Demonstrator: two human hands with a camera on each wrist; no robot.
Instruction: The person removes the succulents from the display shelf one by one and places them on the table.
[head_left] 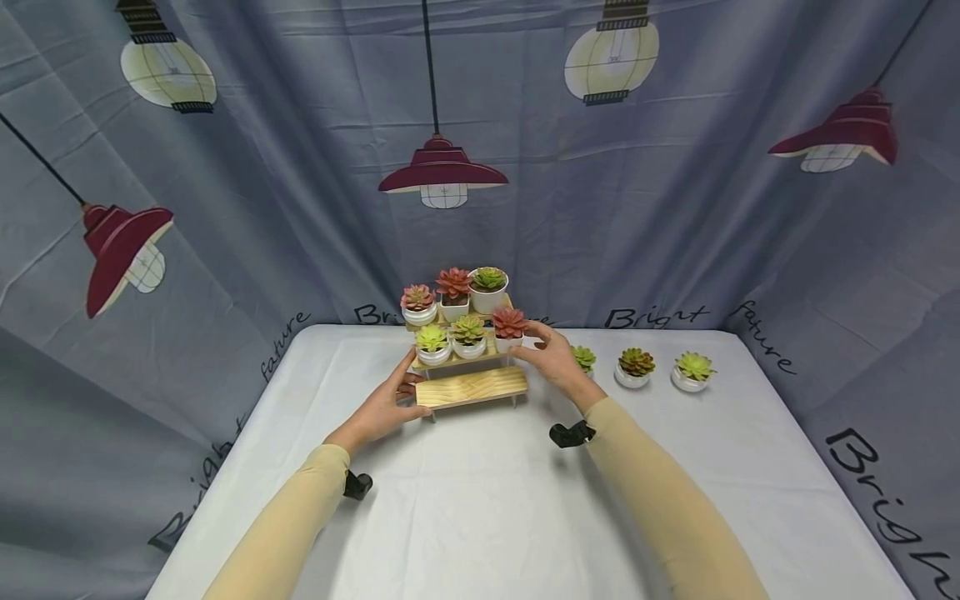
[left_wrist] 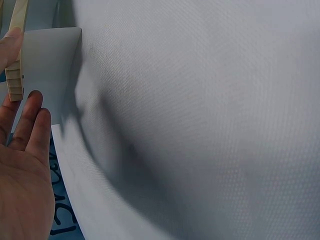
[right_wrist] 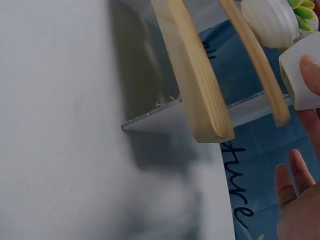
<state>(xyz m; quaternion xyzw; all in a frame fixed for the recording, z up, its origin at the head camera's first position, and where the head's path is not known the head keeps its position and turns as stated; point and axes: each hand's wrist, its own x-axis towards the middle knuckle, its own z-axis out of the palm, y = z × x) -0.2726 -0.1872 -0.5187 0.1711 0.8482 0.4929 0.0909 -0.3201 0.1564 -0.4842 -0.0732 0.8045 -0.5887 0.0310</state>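
Note:
A tiered wooden plant stand (head_left: 471,388) with pale upright sides stands at the back of the table. My left hand (head_left: 381,410) holds its left end, with the thumb (left_wrist: 11,46) against the lowest board. My right hand (head_left: 557,360) pinches the white pot of a red succulent (head_left: 510,323) at the right end of the middle board. Beside it on that board sit two potted yellow-green succulents, one in the middle (head_left: 468,331) and one at the left (head_left: 432,339). In the right wrist view the white pot (right_wrist: 295,75) is at the board's level; contact cannot be told.
On the top board are a pink succulent (head_left: 418,302), a dark red one (head_left: 453,287) and a green one (head_left: 488,283). Right of the stand, on the white table (head_left: 480,508), stand three more succulents: green (head_left: 583,357), brownish (head_left: 635,365) and yellow-green (head_left: 693,369). A printed curtain (head_left: 322,208) hangs behind.

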